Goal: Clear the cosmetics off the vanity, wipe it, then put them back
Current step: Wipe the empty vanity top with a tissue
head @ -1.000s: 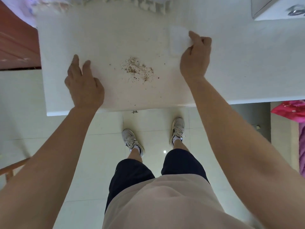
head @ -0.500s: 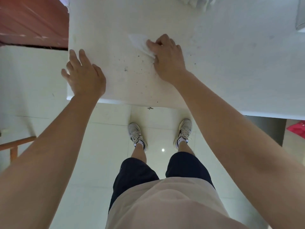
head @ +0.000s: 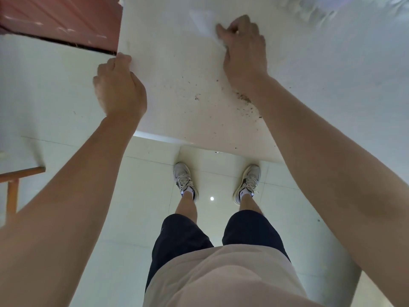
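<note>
The right hand (head: 243, 47), fingers curled onto the white wipe (head: 202, 21) at upper centre of the vanity top (head: 177, 69), sits frame-above the brown debris (head: 243, 98) beside its wrist, nearer than the left hand (head: 119, 85), which grips the vanity's left edge.

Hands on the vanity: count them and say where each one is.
2. The left hand sits at the left edge of the vanity, fingers curled. The right hand holds a white wipe against the top, farther back. Neither is hidden.
</note>
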Tool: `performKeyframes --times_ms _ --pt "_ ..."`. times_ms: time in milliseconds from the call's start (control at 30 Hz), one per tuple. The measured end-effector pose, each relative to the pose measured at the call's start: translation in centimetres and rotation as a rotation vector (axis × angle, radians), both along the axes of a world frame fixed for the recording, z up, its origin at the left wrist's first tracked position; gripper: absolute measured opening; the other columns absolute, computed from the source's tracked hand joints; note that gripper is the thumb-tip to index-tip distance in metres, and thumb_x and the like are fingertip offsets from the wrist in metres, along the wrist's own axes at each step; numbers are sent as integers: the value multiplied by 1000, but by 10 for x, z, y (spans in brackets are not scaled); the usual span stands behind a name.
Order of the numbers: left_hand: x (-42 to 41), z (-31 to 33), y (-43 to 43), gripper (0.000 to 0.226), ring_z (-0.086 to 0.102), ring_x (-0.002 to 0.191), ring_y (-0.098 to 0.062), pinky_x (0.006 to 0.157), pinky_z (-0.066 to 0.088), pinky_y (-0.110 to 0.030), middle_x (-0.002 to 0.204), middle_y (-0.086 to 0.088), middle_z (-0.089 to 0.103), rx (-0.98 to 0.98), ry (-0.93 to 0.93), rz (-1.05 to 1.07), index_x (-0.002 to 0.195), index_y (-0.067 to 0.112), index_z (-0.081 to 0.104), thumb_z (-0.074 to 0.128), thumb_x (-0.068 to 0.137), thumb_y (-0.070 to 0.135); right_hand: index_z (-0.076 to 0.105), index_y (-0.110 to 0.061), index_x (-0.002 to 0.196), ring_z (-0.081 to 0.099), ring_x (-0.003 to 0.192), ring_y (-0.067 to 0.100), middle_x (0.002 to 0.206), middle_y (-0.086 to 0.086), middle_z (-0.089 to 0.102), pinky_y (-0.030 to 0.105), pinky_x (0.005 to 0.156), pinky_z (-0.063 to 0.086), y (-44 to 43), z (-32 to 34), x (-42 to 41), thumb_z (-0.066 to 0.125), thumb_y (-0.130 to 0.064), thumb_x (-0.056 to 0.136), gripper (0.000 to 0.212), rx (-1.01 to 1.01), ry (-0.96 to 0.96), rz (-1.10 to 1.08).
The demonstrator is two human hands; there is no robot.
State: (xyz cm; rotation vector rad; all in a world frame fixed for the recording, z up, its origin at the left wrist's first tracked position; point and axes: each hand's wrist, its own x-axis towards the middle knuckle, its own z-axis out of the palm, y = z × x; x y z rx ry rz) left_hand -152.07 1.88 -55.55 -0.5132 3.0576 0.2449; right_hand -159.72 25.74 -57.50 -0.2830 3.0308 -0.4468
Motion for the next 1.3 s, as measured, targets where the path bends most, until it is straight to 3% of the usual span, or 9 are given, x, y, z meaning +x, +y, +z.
performKeyframes --times_ms 200,400,567,667,800,933,1133,1233,1300 --pt "4 -4 -4 45 49 116 -36 93 42 -44 128 -13 60 54 30 -64 133 7 51 34 91 4 44 -20 141 47 110 30 123 12 47 40 88 40 -23 0 -7 44 7 83 63 43 22 275" --pt "6 -8 -8 47 50 117 -37 91 42 -45 132 -14 58 52 35 -112 133 4 51 35 88 5 39 -18 141 42 124 36 132 15 46 46 92 37 -29 6 -75 37 8 77 70 205 64 -10" --pt "6 -8 -13 46 48 121 -35 94 41 -43 139 -12 54 67 19 -119 134 6 52 38 90 5 43 -20 105 47 117 28 106 8 40 38 81 28 -96 11 -94 37 6 84 34 137 -107 48" --pt "2 -4 -10 45 48 122 -31 96 40 -38 141 -7 53 98 21 -87 134 9 53 38 92 6 46 -24 134 40 129 33 132 11 46 41 89 35 -131 8 -73 43 7 78 64 97 6 198" --pt "-1 1 -21 47 57 117 -19 96 42 -21 131 4 62 301 98 78 124 17 65 36 90 4 48 -32 141 42 122 27 134 5 45 38 94 33 -113 3 -34 44 7 85 69 12 -42 404" --pt "7 0 -38 40 60 94 -5 77 34 3 102 4 70 532 219 283 105 11 71 37 85 4 56 -30 135 48 114 28 126 6 52 37 90 33 -47 -3 -18 44 3 90 58 -38 1 466" --pt "37 -9 -49 41 66 80 -15 69 53 -23 87 4 70 685 183 469 92 15 71 35 78 4 54 -30 126 43 128 28 127 4 53 42 94 33 -44 11 -70 38 -9 88 47 150 65 -8" --pt "42 -8 -53 42 70 82 -16 78 58 -34 83 3 72 808 185 608 80 23 69 32 73 4 39 -38 74 55 111 3 82 -15 50 38 78 14 -89 23 -77 42 -36 91 17 104 -53 154" --pt "44 -6 -53 43 70 83 -15 81 59 -36 83 1 72 845 190 661 78 23 69 32 74 2 52 -34 85 55 107 15 92 -12 55 33 82 28 -117 21 -68 34 -38 92 19 149 -21 287"
